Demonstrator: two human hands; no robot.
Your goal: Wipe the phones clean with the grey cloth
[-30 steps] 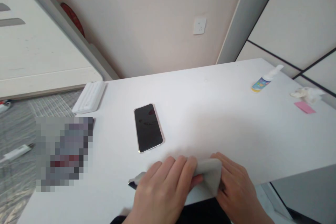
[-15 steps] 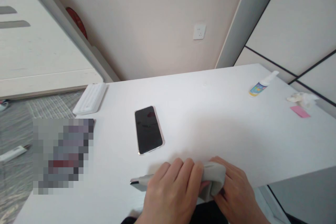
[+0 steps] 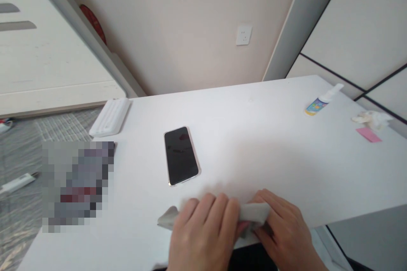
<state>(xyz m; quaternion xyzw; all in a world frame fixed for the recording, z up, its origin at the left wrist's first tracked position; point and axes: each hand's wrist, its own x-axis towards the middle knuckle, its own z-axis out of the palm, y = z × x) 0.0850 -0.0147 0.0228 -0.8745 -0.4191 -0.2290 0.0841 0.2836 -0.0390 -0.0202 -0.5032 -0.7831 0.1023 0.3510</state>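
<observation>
My left hand is closed over a grey cloth near the front of the white table, its knuckles upward. My right hand grips the cloth's right end, fingers curled round it. A pointed flap of the cloth sticks out left of my left hand. Whatever lies inside the cloth is mostly hidden by my fingers and the fabric. Beyond my left hand, a smartphone with a black screen and a clear case lies flat on the table, touched by neither hand.
On the white table, a white spray bottle, crumpled tissue and a pink slip lie at the right. A white box-like object sits at the back left corner, with a blurred-out item nearer the left edge.
My left hand has shifted slightly left along the cloth. The dark-and-silver edge of a thin flat object, earlier showing at the left end, is now covered by cloth.
</observation>
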